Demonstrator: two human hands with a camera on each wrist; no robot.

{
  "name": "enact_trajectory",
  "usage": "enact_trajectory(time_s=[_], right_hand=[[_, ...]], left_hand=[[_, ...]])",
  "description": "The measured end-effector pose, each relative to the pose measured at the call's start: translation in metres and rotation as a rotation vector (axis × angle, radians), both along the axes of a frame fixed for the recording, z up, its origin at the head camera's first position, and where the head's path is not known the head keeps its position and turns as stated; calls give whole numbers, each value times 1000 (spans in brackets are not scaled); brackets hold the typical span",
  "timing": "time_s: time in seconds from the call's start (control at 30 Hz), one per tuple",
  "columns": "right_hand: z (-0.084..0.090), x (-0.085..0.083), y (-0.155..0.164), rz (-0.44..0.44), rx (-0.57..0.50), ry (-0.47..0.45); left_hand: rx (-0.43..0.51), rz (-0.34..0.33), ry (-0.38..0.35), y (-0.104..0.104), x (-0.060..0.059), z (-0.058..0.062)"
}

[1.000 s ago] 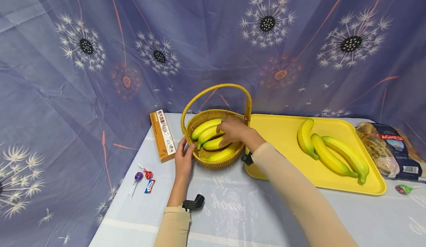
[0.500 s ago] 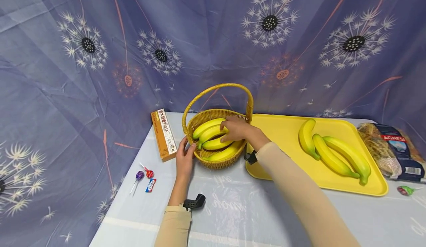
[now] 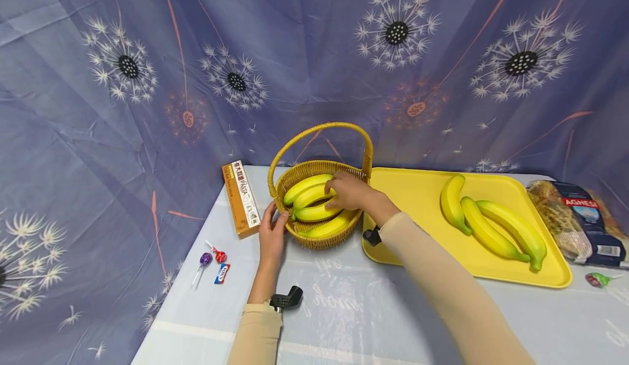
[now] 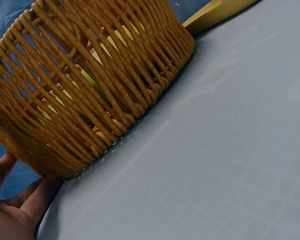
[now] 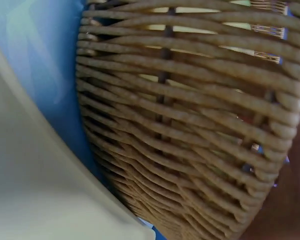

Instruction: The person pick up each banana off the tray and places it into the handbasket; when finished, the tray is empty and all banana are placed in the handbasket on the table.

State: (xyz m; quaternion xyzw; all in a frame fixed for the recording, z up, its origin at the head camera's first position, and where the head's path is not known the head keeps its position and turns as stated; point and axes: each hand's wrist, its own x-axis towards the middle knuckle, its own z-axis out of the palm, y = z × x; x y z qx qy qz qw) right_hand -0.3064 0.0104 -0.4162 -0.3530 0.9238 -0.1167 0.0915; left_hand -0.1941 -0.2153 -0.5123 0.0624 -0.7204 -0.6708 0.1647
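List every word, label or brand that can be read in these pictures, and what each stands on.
"PASTA": on the orange box left of the basket; the characters before it and its small print are too small to read.
"AGNESI": on the dark bag right of the yellow tray.
Blue sweet wrapper beside the lollipops: lettering blurred, unreadable.
Wrist views: no text.

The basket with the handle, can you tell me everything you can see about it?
The basket is round, woven from golden-brown wicker, with one arched handle over the top. It stands upright on the pale table, right beside the yellow tray. Inside lies a bunch of yellow bananas. The left hand touches its outer wall, and the right hand reaches inside, resting on the bananas. Up close you can see gaps between the woven strands.
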Motion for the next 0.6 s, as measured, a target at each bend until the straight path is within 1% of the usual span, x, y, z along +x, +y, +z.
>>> enact_trajectory(time_s=[0.13,0.2,0.37,0.6], right_hand=[[1,-3,5,-31,-73,46],[2,-4,7,-49,-84,54],[2,-4,9,-58,-65,0],[-1,-3,9,-73,-43,-42]], left_hand=[[1,-2,-1,1,1,0],[-2,6,-1,1,1,0],[5,10,-2,1,1,0],[34,-32,-17,-1,2,2]])
